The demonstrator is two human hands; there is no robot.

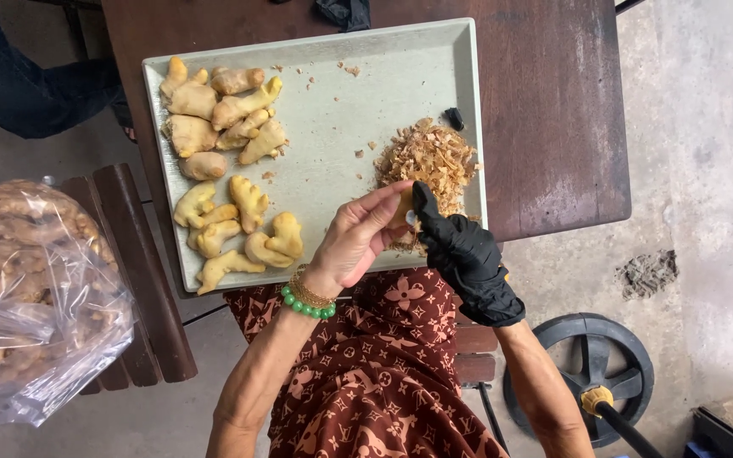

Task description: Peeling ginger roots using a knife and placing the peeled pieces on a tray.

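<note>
My left hand is bare and curled around a small piece of ginger, pinching it between thumb and fingertips, and my right hand, in a black glove, is pressed up against it from the other side, closed on something small and pale that I cannot make out, perhaps a scraper. The two hands meet right at the ginger, which sits between them just above the near edge of the tray. The piece looks hard and knobbly, light enough for two fingers, but probably damp and slick where the skin is off, so I judge it best gripped across its thicker middle rather than by a thin nub that could snap. Just beyond my fingertips lies a heap of brown peelings, with a small black bit beside it. Farther off to my left, the peeled ginger pieces lie in loose clusters on the tray. The tray rests on a dark wooden table. Well off to my left, a clear plastic bag bulges with more ginger.
</note>
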